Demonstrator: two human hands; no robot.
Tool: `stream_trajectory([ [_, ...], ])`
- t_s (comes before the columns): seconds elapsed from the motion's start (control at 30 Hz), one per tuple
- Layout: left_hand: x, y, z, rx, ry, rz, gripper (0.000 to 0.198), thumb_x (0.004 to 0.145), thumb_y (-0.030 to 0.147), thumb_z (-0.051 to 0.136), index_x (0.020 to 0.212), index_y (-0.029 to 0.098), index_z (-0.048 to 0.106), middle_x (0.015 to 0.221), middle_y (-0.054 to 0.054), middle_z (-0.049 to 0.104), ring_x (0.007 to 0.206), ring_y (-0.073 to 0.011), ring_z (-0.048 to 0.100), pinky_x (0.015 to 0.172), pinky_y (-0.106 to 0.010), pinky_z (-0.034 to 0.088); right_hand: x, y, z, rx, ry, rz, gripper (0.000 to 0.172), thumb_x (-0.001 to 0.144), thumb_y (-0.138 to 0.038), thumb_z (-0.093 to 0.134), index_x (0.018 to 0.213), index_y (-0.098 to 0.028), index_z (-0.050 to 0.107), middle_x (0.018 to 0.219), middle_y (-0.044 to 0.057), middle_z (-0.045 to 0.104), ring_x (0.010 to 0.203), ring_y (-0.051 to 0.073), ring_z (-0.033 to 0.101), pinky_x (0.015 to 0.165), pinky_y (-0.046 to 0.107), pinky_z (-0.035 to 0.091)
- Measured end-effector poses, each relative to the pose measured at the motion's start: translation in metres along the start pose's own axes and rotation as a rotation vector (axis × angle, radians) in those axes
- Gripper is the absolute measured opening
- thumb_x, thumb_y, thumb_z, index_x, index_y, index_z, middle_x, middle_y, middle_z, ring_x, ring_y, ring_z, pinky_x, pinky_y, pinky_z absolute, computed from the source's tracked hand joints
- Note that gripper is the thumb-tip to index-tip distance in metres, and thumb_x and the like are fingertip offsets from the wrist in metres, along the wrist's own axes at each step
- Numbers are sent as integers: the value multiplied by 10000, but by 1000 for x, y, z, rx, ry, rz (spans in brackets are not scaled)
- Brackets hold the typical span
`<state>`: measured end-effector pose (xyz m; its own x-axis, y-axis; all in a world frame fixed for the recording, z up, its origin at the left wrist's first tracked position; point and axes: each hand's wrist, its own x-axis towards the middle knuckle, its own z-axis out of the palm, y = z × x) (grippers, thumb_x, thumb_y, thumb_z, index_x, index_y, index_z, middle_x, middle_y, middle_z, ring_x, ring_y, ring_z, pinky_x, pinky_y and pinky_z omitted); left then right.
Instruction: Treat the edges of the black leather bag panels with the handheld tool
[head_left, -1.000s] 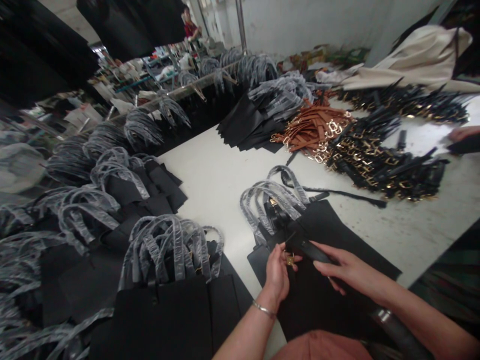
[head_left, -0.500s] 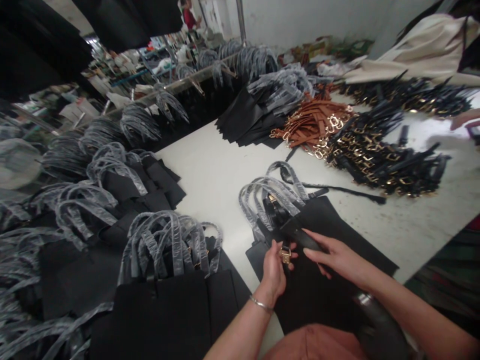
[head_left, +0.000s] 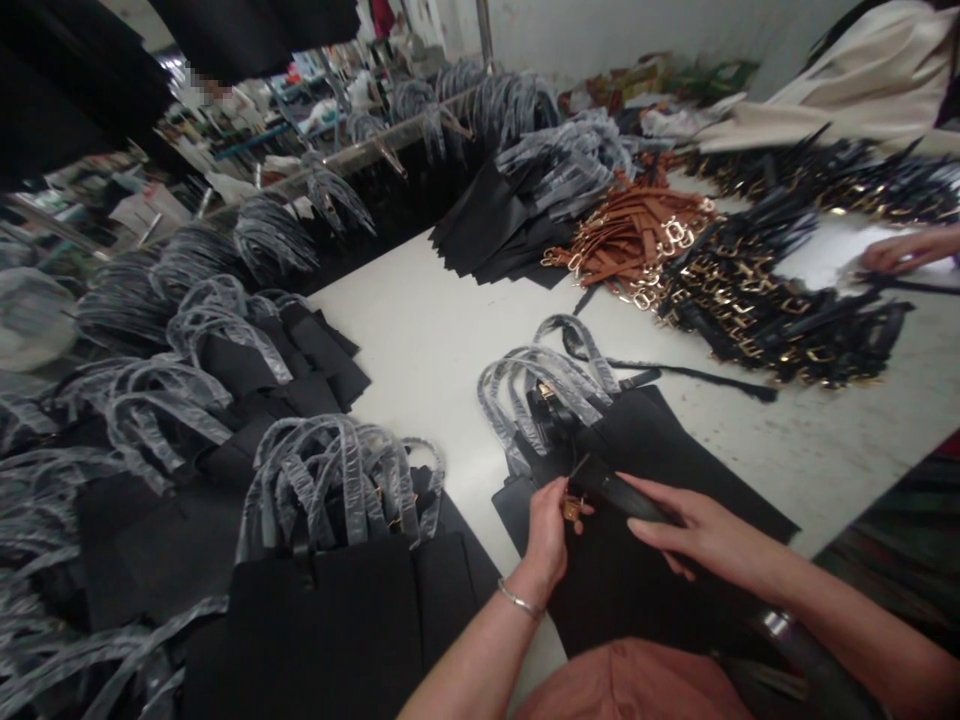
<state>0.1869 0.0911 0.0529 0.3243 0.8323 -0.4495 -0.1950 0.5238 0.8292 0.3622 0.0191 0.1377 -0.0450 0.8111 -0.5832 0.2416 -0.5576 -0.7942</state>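
My left hand (head_left: 549,535), with a bracelet on the wrist, is closed at the fingertips around the end of a black strap, where a small gold buckle (head_left: 572,508) shows. Thumb and fingers of my right hand (head_left: 697,530) grip the wide black strap (head_left: 615,490) further along. A glossy black length with a silvery shine (head_left: 810,650) curves below my right forearm; whether it is the same strap I cannot tell. Under both hands lies a black bag (head_left: 637,590) on others, their looped handles (head_left: 540,385) wrapped in clear plastic.
Black bags with wrapped handles (head_left: 322,480) are heaped to the left. Brown straps (head_left: 626,235) and black straps with gold buckles (head_left: 780,300) lie in piles on the white table (head_left: 420,340). Another person's hand (head_left: 900,250) is at the right edge.
My right hand has shifted slightly right with the strap, and the gold buckle has turned in my left fingers. The other person's hand has come further into view.
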Motion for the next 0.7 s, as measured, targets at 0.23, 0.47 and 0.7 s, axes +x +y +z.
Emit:
stream_trajectory([
  [0.23,3,5,-4,76,6,-30,618,772,691,554,826,84,653,595,-69,596,502,-126,516,402,-205,282,0,-1,-5,-36,-71,8,810,816,-539,632,1502,-211,353,640,-21,603,490,122,541,459,221,427],
  [0.47,5,8,-6,95,-8,-68,622,769,683,529,846,82,672,640,-80,617,509,-125,513,398,-209,240,3,-2,-3,-53,-89,-22,781,822,-510,647,1500,-255,356,691,-19,620,519,121,556,478,220,441],
  [0.7,3,13,-7,38,-21,-108,510,790,555,508,887,76,652,833,-171,714,509,-121,523,400,-202,249,7,-4,-5,-35,86,-57,815,813,-528,640,1503,-204,351,651,-17,598,538,136,548,490,232,448],
])
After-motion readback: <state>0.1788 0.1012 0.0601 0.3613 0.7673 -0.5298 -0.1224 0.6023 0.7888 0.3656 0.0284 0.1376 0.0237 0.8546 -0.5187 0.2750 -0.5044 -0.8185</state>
